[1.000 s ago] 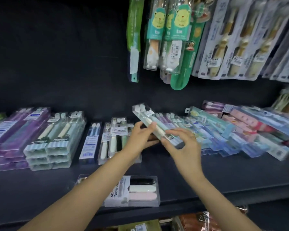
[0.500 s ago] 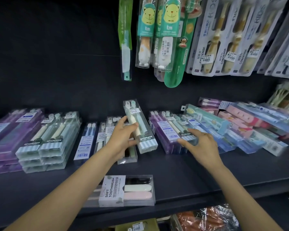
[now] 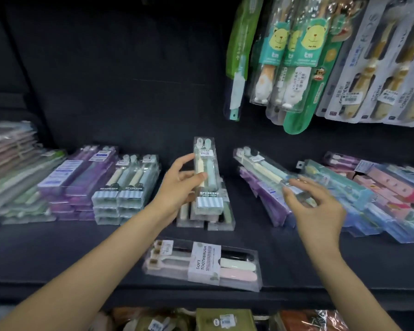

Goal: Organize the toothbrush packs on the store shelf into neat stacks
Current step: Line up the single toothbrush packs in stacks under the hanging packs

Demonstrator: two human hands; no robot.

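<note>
My left hand [image 3: 180,186] grips a clear two-brush pack with a striped label [image 3: 207,177], held above a low pile of packs [image 3: 206,219] at the shelf's middle. To its left stands a neat stack of the same striped packs [image 3: 127,189]. My right hand [image 3: 313,206] hovers with fingers spread over a cream-and-teal pack [image 3: 263,169] lying on top of purple packs [image 3: 270,201]; whether it touches is unclear.
Purple stacks [image 3: 81,177] and pastel stacks [image 3: 12,168] fill the shelf's left. A jumble of blue, teal and pink packs [image 3: 373,194] spreads at the right. A "soft toothbrush" pack [image 3: 202,263] lies near the front edge. Hanging kids' brushes [image 3: 294,58] dangle above.
My left hand has carried the striped pack leftward and turned it upright over the middle pile. My right hand let go of it and moved right onto the purple pile.
</note>
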